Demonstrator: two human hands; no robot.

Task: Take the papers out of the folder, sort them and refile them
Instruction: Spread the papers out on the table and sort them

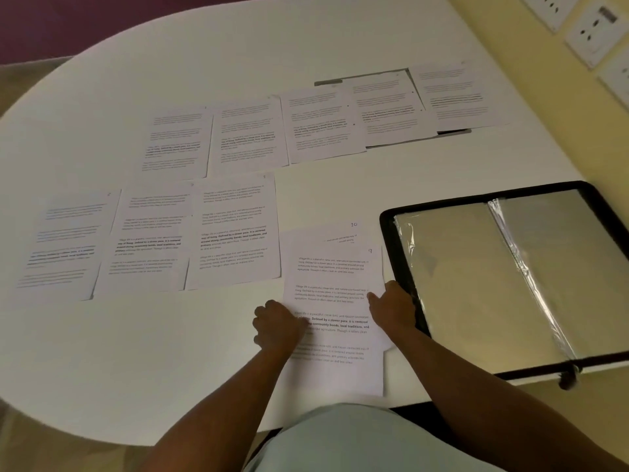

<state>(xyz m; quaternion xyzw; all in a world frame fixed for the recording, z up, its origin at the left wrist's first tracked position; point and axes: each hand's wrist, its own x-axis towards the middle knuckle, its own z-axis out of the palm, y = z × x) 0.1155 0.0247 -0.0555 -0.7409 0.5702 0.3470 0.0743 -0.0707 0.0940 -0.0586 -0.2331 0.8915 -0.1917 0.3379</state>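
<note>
A printed sheet marked 9 [335, 277] lies on top of a sheet marked 10 [340, 231] near the table's front edge. My left hand [277, 327] grips the left edge of sheet 9 with curled fingers. My right hand [393, 306] pinches its right edge, close to the folder. The open black folder [401, 253] with clear plastic sleeves [510, 277] lies to the right of the sheets. Three printed sheets [235, 229] form a near row to the left. Several more sheets [320, 126] form a far row.
The white oval table [136, 362] carries everything. A grey flat object [326, 82] lies partly under the far-right sheets. A yellow wall with white sockets [595, 32] stands at the right. The folder's zip pull [566, 379] hangs over the table's front edge.
</note>
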